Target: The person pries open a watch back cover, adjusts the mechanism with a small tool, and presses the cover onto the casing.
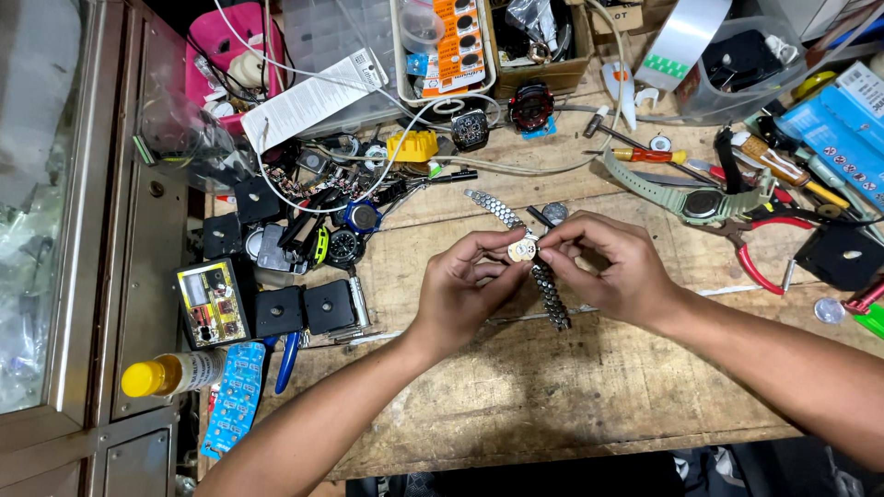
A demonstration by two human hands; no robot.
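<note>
We are pinching a metal-band wristwatch [527, 248] over the wooden bench [571, 368] | left hand [463, 287] gripping its case | right hand [615, 267] gripping it too | green watch [704, 202] lying well apart.

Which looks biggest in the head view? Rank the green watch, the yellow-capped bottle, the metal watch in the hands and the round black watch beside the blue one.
1. Green watch, strap stretched out.
2. Metal watch, bracelet partly hidden by both hands.
3. Yellow-capped bottle, close to second place, so unsure.
4. Round black watch, smallest.
</note>
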